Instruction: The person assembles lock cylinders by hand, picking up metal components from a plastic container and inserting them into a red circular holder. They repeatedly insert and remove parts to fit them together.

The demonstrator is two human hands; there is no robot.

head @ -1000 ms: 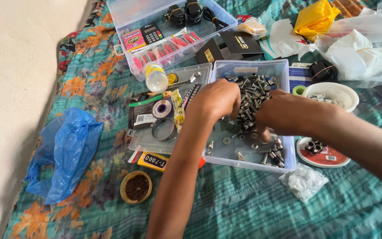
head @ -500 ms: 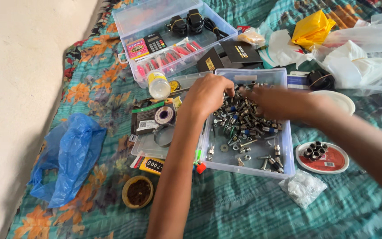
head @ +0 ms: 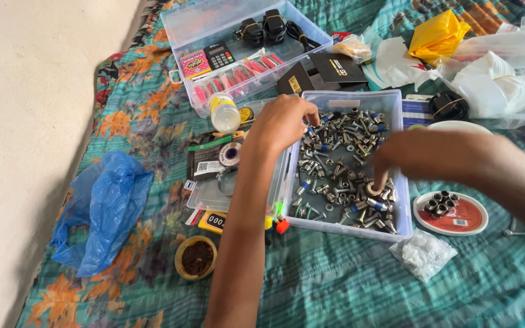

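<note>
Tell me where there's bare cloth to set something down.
Bare cloth lies below the clear bin, between the small brown dish and the crumpled clear bag. Crowded: around the hands, and above, by the long case and bags.

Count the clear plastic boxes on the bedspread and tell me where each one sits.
2. One clear box of metal hardware lies in the middle, under both hands. A larger organiser box sits at the top, behind it. Others may be hidden under the bags.
</note>
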